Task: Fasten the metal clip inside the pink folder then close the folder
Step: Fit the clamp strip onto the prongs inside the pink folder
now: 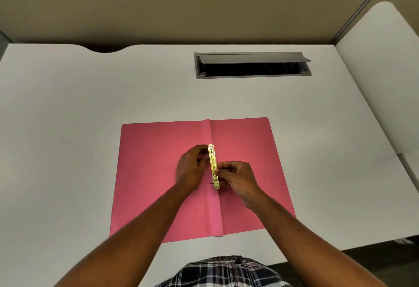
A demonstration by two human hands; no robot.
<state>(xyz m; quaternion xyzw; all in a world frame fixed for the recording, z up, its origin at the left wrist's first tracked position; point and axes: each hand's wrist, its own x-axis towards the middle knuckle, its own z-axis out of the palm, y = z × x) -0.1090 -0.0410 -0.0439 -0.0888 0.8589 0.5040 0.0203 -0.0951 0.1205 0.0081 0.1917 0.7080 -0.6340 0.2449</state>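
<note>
A pink folder (154,173) lies open and flat on the white desk, its spine fold running from far to near down the middle. Along the spine sits a gold metal clip (213,162), a long narrow strip standing slightly raised. My left hand (190,168) grips the clip's far end from the left side. My right hand (238,177) pinches its near half from the right. Both hands' fingertips are on the strip, and part of it is hidden under them.
The white desk (90,105) extends on all sides of the folder. A grey cable hatch (251,65) with its lid up is set in the desk at the back right. A beige partition stands behind, and a second white surface (385,64) adjoins on the right.
</note>
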